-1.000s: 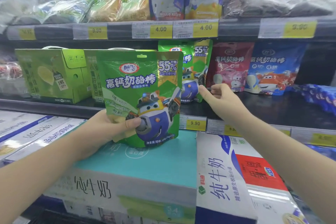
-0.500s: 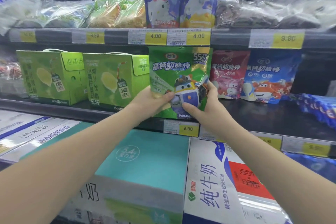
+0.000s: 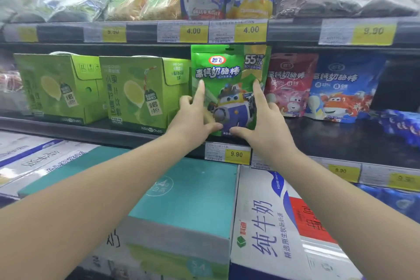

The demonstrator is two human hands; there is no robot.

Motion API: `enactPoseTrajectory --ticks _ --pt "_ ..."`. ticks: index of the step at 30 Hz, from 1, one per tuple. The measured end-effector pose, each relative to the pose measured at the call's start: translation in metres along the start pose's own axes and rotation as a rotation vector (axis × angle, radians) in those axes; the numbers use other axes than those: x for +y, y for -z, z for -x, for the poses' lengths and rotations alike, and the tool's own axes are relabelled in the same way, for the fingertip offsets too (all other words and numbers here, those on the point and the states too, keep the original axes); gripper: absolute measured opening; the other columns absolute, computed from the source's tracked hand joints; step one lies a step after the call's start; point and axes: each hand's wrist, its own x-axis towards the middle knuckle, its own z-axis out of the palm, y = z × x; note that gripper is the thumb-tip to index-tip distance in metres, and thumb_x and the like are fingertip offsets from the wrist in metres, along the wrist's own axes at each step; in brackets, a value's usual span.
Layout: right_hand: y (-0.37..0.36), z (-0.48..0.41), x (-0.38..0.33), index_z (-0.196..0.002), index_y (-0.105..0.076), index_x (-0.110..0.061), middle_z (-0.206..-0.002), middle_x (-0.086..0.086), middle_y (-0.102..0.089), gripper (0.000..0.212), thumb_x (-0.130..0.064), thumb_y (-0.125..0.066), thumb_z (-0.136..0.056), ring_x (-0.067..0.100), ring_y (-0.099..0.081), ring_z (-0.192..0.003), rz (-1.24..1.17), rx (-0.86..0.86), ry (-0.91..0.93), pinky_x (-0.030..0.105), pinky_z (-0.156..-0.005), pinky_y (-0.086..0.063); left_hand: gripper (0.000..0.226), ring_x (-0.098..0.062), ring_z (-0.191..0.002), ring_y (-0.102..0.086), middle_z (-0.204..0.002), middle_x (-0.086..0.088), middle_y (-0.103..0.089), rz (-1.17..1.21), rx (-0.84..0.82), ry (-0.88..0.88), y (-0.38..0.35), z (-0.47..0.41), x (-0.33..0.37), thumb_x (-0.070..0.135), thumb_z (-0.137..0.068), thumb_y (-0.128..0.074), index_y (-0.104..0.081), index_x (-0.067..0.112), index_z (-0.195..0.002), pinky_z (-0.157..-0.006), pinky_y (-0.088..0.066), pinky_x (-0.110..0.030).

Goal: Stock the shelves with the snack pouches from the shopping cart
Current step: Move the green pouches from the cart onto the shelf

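Foreground: flat-topped cardboard milk cartons. Beyond them, the left hand and right hand press straight index fingers and thumbs against a glossy green snack pouch, neither grasping it. The pouch stands upright on the dark middle shelf, long axis vertical, printed face outward, between a green box and a red pouch.

2 hands, 2 green boxes, 3 cartoon-plane pouches

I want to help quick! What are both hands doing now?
Left hand: open, pressing the green pouch.
Right hand: open, pressing it too.
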Motion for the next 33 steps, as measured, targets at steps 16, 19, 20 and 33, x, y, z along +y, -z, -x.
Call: enactPoseTrajectory --ticks 16,19,20,33 --pt "-0.03 -0.048 0.017 -0.16 0.011 -0.042 -0.134 0.015 -0.049 0.124 -0.048 -0.083 -0.079 0.033 -0.059 -0.113 0.082 -0.03 -0.082 0.036 -0.078 -0.043 0.108 -0.035 -0.131 -0.047 -0.142 -0.017 -0.035 0.09 0.043 0.12 -0.034 -0.041 -0.013 0.027 -0.089 -0.076 0.006 0.035 -0.159 -0.11 -0.037 -0.045" --pt "-0.027 -0.043 0.016 -0.16 0.012 -0.04 -0.13 0.014 -0.05 0.125 -0.049 -0.083 -0.079 0.032 -0.059 -0.111 0.09 -0.024 -0.037 0.037 -0.078 -0.044 0.104 -0.034 -0.132 -0.046 -0.145 -0.017 -0.033 0.103 0.037 0.131 -0.033 -0.038 -0.013 0.027 -0.091 -0.073 0.004 0.03 -0.16 -0.112 -0.034 -0.041" --pt "-0.026 -0.041 0.016 -0.16 0.012 -0.04 -0.128 0.013 -0.05 0.124 -0.049 -0.082 -0.08 0.032 -0.059 -0.108 0.109 -0.022 -0.018 0.036 -0.077 -0.044 0.103 -0.034 -0.132 -0.047 -0.146 -0.018 -0.033 0.103 0.034 0.129 -0.032 -0.036 -0.013 0.029 -0.091 -0.073 0.003 0.029 -0.161 -0.112 -0.034 -0.041" --pt "-0.016 -0.018 0.015 -0.161 0.006 -0.038 -0.114 0.011 -0.056 0.119 -0.044 -0.082 -0.082 0.03 -0.055 -0.109 0.073 -0.024 -0.013 0.038 -0.08 -0.044 0.108 -0.033 -0.13 -0.047 -0.144 -0.014 -0.032 0.081 0.042 0.101 -0.028 -0.013 -0.012 0.041 -0.084 -0.078 -0.002 0.027 -0.161 -0.111 -0.039 -0.045"
